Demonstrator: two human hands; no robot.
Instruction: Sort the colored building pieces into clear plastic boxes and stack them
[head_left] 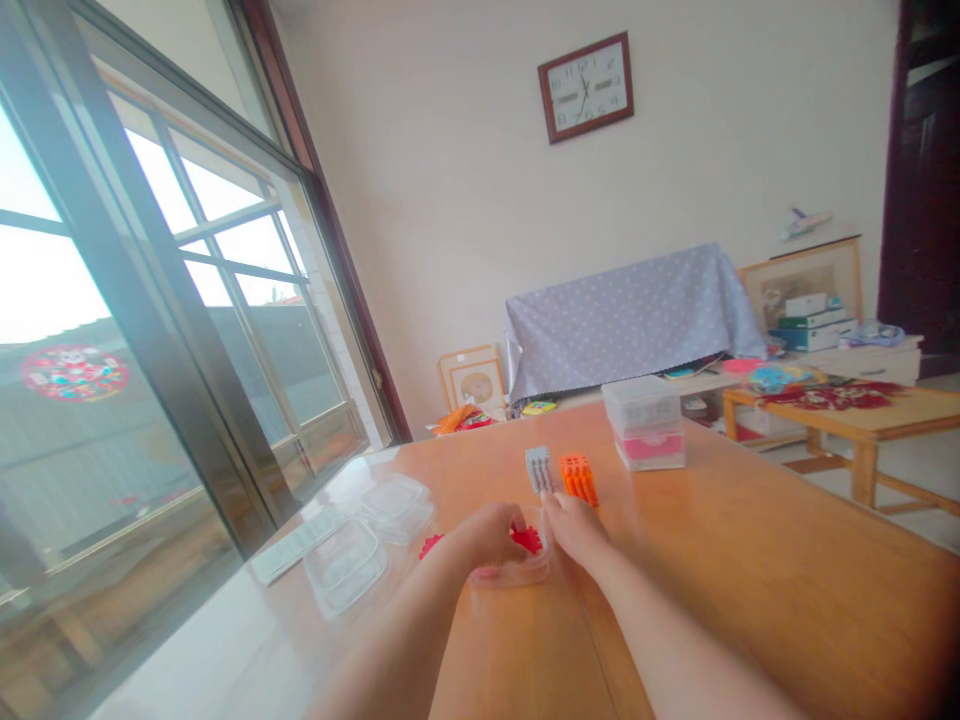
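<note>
Left hand (496,530) is in over the small clear tub (517,574), fingers curled down at the red toothed pieces (529,541) inside; can't tell if it's gripping one, fingertips partly hidden plus blur. Right hand (576,527) is just outside the tub's right side, fingers bunched and pointing forward, tips right at the near foot of the grey block stack (538,470); can't tell if they hold anything or actually touch the stack. Tub sits on the glossy wooden table (712,560), roughly between the forearms, red pieces at its far right part. Another red toothed piece (431,545) shows left of the tub, partly behind the left forearm. Orange block stack (578,480) stands upright just right of the grey one, small gap between, both beyond the hands. Farther back right: clear lidded box (646,425), pink in its lower half. Left side of table: open clear container (345,565), stacked clear plastic pieces (395,507) next to it, pale printed sheet (296,548) near the window edge. Behind, polka-dot cloth (626,325) against the wall, framed clock (586,87) above.
</note>
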